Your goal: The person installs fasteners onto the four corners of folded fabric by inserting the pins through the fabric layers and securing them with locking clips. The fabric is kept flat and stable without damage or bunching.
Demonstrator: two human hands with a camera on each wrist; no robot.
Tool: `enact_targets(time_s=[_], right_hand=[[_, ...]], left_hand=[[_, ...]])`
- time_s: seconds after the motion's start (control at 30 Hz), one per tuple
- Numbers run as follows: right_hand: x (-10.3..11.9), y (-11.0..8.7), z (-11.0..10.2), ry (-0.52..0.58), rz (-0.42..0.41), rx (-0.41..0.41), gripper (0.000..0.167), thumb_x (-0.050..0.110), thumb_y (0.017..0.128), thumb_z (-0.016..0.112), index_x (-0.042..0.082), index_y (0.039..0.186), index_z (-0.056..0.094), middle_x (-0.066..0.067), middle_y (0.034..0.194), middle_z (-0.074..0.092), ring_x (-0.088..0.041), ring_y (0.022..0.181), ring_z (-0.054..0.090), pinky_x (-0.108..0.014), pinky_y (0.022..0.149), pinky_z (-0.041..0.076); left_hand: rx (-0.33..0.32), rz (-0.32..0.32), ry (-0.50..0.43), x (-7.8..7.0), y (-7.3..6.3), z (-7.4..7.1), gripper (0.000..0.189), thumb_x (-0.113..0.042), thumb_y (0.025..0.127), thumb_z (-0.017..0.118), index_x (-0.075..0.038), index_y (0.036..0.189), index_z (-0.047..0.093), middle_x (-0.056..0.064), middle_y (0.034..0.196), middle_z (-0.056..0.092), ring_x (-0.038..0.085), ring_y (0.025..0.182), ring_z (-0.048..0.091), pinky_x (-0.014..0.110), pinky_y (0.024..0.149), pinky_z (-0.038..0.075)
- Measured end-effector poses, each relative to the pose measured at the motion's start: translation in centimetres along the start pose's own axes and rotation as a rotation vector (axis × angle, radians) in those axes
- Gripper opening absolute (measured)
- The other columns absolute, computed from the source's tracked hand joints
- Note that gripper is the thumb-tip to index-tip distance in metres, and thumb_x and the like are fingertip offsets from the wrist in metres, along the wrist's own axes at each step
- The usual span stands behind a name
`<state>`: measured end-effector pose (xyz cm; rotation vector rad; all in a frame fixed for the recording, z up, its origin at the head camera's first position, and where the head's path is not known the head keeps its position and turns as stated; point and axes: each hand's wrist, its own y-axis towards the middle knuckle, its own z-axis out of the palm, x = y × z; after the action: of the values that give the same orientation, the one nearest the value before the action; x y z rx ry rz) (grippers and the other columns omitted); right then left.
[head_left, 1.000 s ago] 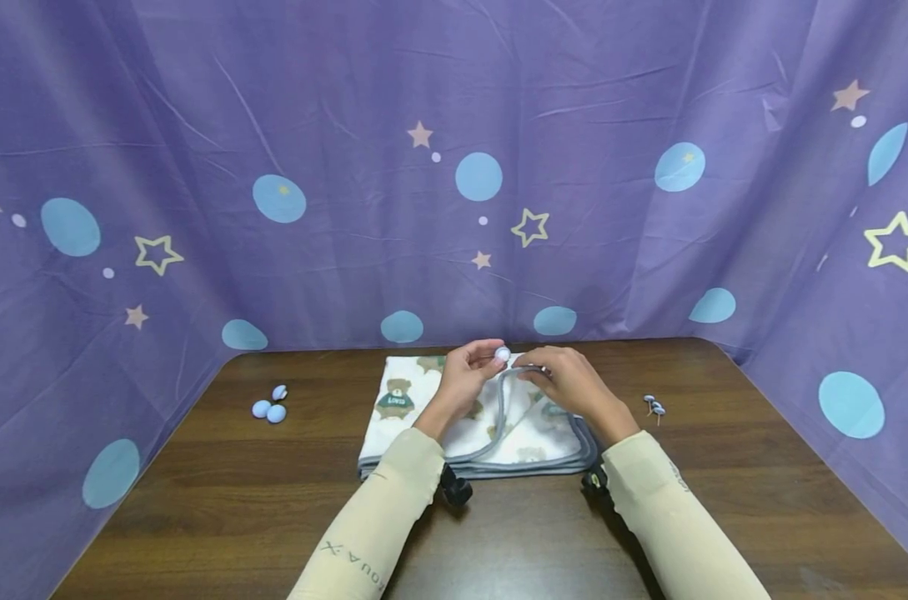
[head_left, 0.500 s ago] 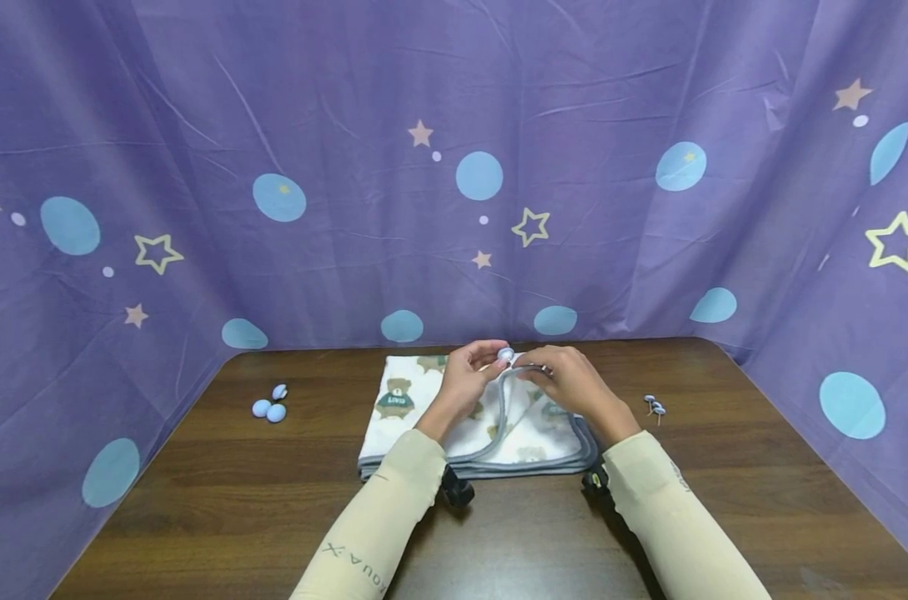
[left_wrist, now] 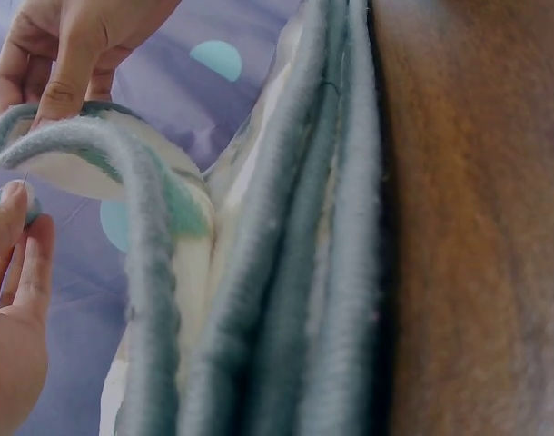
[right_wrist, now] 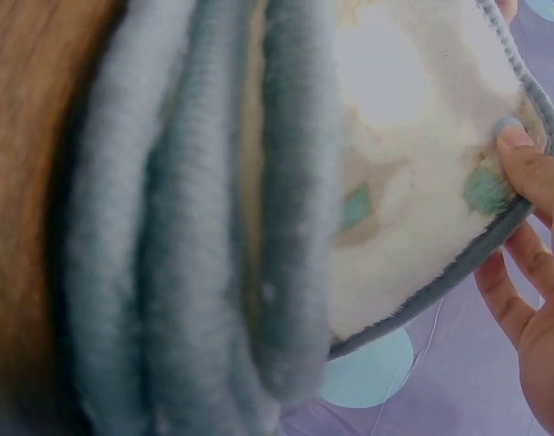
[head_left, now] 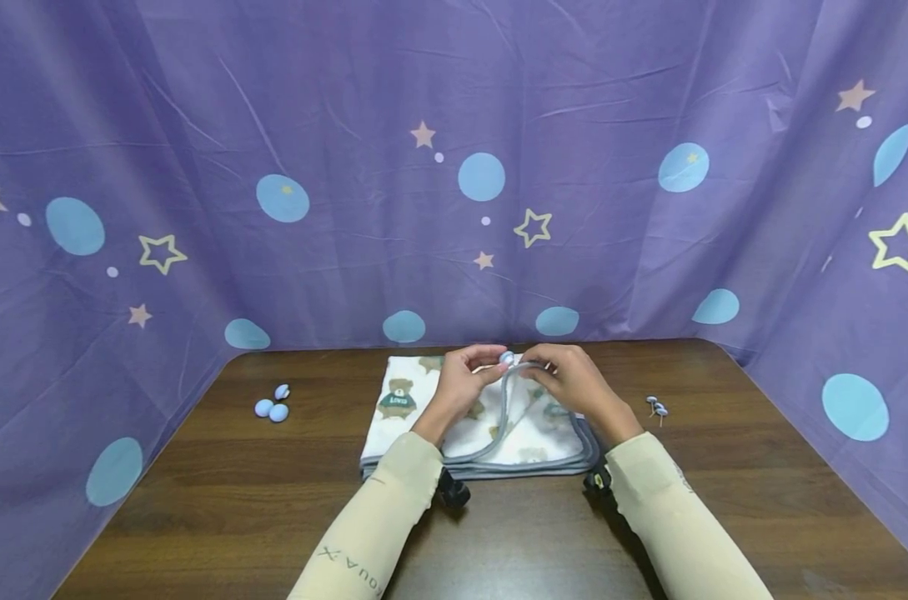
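Observation:
My left hand (head_left: pixel 461 382) pinches a small light-blue round cap (left_wrist: pixel 32 211) between thumb and fingers. A thin needle-like line shows between the cap and the blanket's edge in the left wrist view. My right hand (head_left: pixel 569 379) grips a raised corner of a folded white blanket (head_left: pixel 416 425), which has teddy bears and grey-blue piping. In the right wrist view the thumb (right_wrist: pixel 531 168) lies on the fleece, fingers behind the edge. A pale-blue bit shows at the thumb's tip. Both hands are close together over the blanket's far side.
Several light-blue caps (head_left: pixel 278 412) lie on the wooden table (head_left: pixel 273 500) at the left. To the right are several blue-headed pins (head_left: pixel 660 410). A purple curtain (head_left: pixel 348 208) with stars and dots hangs behind and at both sides.
My left hand has turned the cap, so its whitish face has swung away from view, and brought it slightly right toward the raised corner. My right hand keeps its grip on the blanket.

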<state>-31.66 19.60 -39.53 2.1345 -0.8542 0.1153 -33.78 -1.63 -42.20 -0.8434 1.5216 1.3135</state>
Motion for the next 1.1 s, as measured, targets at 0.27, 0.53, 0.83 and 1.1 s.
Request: enact_targets(time_s=[0.27,0.53,0.83,1.1], right_hand=[[0.0,0.0,-0.1,-0.028,-0.006,-0.005,0.016,0.006,0.083,0.084,0.011,0.097,0.076,0.003,0.088,0.074,-0.009,0.074,0.065,-0.033,0.067,0.057],[0.0,-0.1,-0.1,-0.048,-0.015,-0.008,0.017,0.007,0.083,0.084,0.012,0.098,0.076,0.003,0.089,0.075,-0.009,0.075,0.066,-0.031,0.067,0.057],[0.1,-0.1,-0.7,-0.047,0.013,0.003,0.016,0.006,0.083,0.084,0.011,0.096,0.077,0.003,0.088,0.075,-0.011,0.074,0.066,-0.034,0.068,0.057],[0.1,-0.1,-0.8,-0.042,0.047,0.054,0.013,0.008,0.086,0.083,0.012,0.097,0.078,0.003,0.089,0.076,-0.013,0.078,0.069,-0.036,0.068,0.057]], left_hand=[[0.027,0.001,0.023,-0.1,-0.1,0.1,0.027,0.003,0.086,0.079,0.004,0.113,0.075,0.014,0.102,0.076,0.015,0.092,0.071,0.028,0.084,0.058],[0.046,0.001,0.030,-0.3,-0.2,0.0,0.031,0.002,0.087,0.078,0.008,0.118,0.071,0.016,0.106,0.076,0.021,0.097,0.072,0.023,0.081,0.057],[0.110,-0.060,0.004,-1.1,-0.8,-0.5,0.031,-0.012,0.097,0.072,0.003,0.123,0.067,0.014,0.112,0.069,0.016,0.091,0.070,0.037,0.082,0.061],[0.223,-0.088,0.119,-2.3,-1.4,-0.7,0.030,0.000,0.093,0.073,0.005,0.120,0.061,0.015,0.106,0.068,0.017,0.086,0.069,0.040,0.071,0.063]])
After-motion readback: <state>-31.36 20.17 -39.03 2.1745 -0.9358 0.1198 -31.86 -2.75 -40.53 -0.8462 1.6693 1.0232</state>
